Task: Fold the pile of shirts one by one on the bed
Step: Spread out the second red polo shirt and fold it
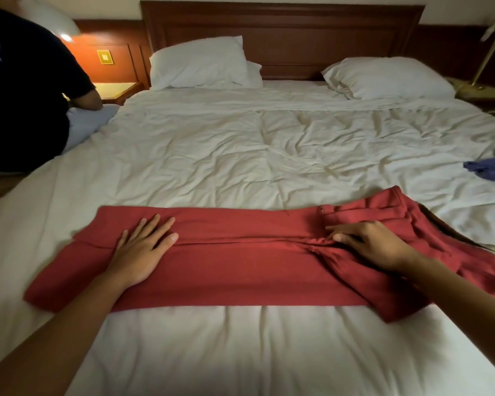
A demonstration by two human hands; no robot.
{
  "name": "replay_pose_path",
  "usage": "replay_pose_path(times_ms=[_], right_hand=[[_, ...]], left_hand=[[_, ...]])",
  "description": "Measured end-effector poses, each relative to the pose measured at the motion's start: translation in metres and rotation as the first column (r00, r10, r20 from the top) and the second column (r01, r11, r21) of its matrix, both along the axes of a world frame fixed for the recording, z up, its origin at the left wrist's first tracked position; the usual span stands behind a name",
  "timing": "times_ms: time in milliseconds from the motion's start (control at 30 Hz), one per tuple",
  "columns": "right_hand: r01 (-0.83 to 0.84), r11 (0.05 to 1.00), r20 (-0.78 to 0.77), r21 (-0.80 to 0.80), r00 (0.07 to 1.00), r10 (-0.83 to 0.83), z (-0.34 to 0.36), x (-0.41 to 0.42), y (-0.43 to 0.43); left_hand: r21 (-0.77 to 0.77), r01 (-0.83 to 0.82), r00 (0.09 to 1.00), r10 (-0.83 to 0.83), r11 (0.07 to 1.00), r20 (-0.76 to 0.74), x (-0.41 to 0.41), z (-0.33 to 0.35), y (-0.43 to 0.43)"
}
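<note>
You have two white pillows against a dark wooden headboard (pixel 283 32): the left pillow (pixel 197 62) propped up, the right pillow (pixel 389 78) lying flatter; at far left a person (pixel 26 95) in a dark shirt sits turned away; beyond them a lit lamp (pixel 66 38) glows above a bedside table (pixel 115 90); a yellow wall plate (pixel 105 57) sits between; a brass lamp stand (pixel 489 50) leans at far right.

One head-worn wide-angle view looks down and forward across the bed (pixel 240 155) toward the headboard (pixel 280 32), apparently from its foot.
</note>
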State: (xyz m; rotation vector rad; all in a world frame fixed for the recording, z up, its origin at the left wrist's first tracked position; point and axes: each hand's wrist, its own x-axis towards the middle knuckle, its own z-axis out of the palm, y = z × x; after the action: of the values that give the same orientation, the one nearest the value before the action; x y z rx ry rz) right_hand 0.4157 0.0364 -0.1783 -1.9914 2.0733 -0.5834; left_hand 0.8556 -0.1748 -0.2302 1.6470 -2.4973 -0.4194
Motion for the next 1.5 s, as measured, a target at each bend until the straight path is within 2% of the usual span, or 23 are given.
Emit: replay_pose_path(times_ms=[100,167,233,267,333,400,467,567,667,800,1000,1033,1133,1200,1333,1367,1400,1433,1467,1500], right_hand=[[0.049,0.995,0.067,0.085,0.996,-0.054,0.005,0.008,0.005],[0.122,0.974,0.026,0.193,0.991,-0.129,0.003,0.021,0.002],[0.272,0.907,-0.224,0.321,0.952,-0.207,-0.004,0.042,-0.002],[0.355,0.883,-0.357,0.308,0.903,-0.239,-0.008,0.057,-0.004],[0.396,0.899,-0.482,0.19,0.835,-0.266,-0.016,0.093,-0.01],[0.343,0.931,-0.451,0.122,0.855,-0.256,-0.023,0.131,-0.025],[0.298,0.942,-0.355,0.157,0.907,-0.228,-0.033,0.164,-0.047],[0.291,0.939,-0.281,0.186,0.931,-0.233,-0.046,0.203,-0.081],[0.268,0.945,-0.248,0.19,0.944,-0.218,-0.053,0.232,-0.099],[0.254,0.946,-0.24,0.203,0.949,-0.204,-0.054,0.252,-0.106],[0.109,0.968,-0.191,0.224,0.979,-0.066,-0.042,0.24,-0.098],[0.131,0.97,-0.224,0.204,0.971,-0.084,-0.04,0.233,-0.096],[0.344,0.927,-0.301,0.151,0.909,-0.288,-0.039,0.208,-0.086],[0.331,0.923,-0.283,0.197,0.92,-0.27,-0.042,0.198,-0.08],[0.107,0.954,-0.12,0.28,0.99,-0.076,-0.03,0.18,-0.078],[0.062,0.96,0.01,0.273,0.998,-0.067,-0.022,0.173,-0.077],[0.03,0.968,0.223,0.25,0.971,-0.088,-0.014,0.164,-0.075],[0.032,0.976,0.491,0.216,0.86,-0.138,-0.005,0.156,-0.072],[0.071,0.98,0.717,0.183,0.673,-0.183,0.003,0.147,-0.067],[0.127,0.977,0.859,0.17,0.467,-0.21,0.012,0.139,-0.062]], left_hand=[[0.005,-0.051,0.997,0.051,0.999,0.049,0.008,0.0,-0.004],[0.0,-0.11,0.989,0.109,0.994,0.104,0.02,0.001,-0.009],[-0.024,-0.171,0.969,0.172,0.985,0.175,0.036,0.003,-0.014],[-0.042,-0.202,0.955,0.207,0.978,0.213,0.045,0.003,-0.016],[-0.074,-0.282,0.925,0.292,0.956,0.244,0.061,0.005,-0.018],[-0.123,-0.362,0.897,0.381,0.924,0.225,0.071,0.006,-0.017],[-0.191,-0.407,0.875,0.441,0.893,0.2,0.074,0.008,-0.015],[-0.218,-0.428,0.885,0.456,0.877,0.094,0.074,0.015,-0.014],[-0.185,-0.374,0.923,0.384,0.909,0.019,0.08,0.021,-0.017],[-0.058,-0.292,0.952,0.285,0.955,-0.114,0.089,0.026,-0.019],[0.039,-0.243,0.902,0.241,0.969,-0.359,0.102,0.047,-0.018],[0.059,-0.229,0.888,0.234,0.971,-0.396,0.103,0.051,-0.017],[0.144,-0.152,0.878,0.2,0.978,-0.435,0.106,0.059,-0.011],[0.188,-0.108,0.884,0.18,0.976,-0.431,0.104,0.062,-0.004],[0.194,-0.115,0.848,0.198,0.974,-0.492,0.078,0.082,0.006],[0.172,-0.112,0.844,0.185,0.979,-0.503,0.064,0.091,0.008],[0.143,-0.102,0.847,0.162,0.984,-0.507,0.047,0.101,0.01],[0.115,-0.082,0.853,0.129,0.99,-0.505,0.025,0.113,0.013],[0.098,-0.047,0.863,0.09,0.994,-0.498,0.0,0.123,0.019],[0.093,-0.005,0.871,0.05,0.996,-0.488,-0.029,0.131,0.026]])
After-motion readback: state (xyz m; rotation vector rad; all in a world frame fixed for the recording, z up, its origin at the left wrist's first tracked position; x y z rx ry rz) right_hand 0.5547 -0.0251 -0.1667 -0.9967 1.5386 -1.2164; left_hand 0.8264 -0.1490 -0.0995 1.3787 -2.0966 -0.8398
